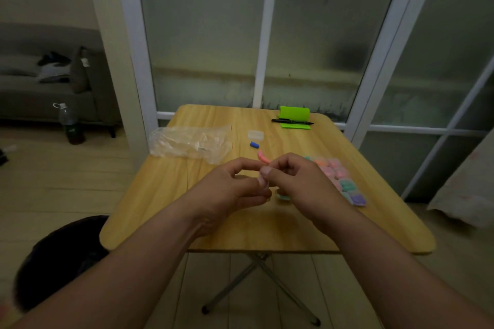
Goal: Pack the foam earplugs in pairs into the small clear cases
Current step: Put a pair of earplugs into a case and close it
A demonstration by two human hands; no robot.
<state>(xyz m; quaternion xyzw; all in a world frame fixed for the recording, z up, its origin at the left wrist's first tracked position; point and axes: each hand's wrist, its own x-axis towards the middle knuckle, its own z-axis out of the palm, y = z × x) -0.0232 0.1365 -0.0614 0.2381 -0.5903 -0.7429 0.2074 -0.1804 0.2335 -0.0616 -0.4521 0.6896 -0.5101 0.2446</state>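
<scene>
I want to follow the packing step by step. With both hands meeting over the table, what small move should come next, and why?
Probably press the pink earplug down into the small case the hands seem to hold. The left hand and right hand pinch together, and the earplug sticks out above the fingertips. The case itself is mostly hidden, so this is a guess. A blue earplug waits loose on the table.

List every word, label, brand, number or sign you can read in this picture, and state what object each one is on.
None can be read.
Bottle on the floor: its label is too dark and small to read.
Black pen and green holder: no print shows.
Clear case and plastic bag: no print shows.
</scene>
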